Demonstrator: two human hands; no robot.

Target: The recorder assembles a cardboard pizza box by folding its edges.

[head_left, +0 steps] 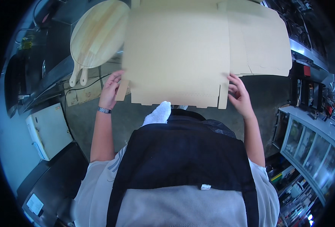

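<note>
A flat, unfolded cardboard box (179, 53) spreads out in front of me, its slotted near edge close to my apron. My left hand (110, 90) is at its left edge, fingers curled against the cardboard beside a small bent side flap (122, 90). On the opposite edge, my right hand (241, 95) has bent fingers at the cardboard near another narrow flap (223, 96). Some fingertips are partly hidden by the sheet. Further panels of cardboard (264, 39) extend to the right, behind my right hand.
Round wooden paddle boards (97, 34) with handles lie at the far left. A white box (49, 130) stands lower left, near a dark surface (52, 178). On the right is a cabinet with glass doors (313, 147). A white cloth (158, 113) hangs by my apron (182, 155).
</note>
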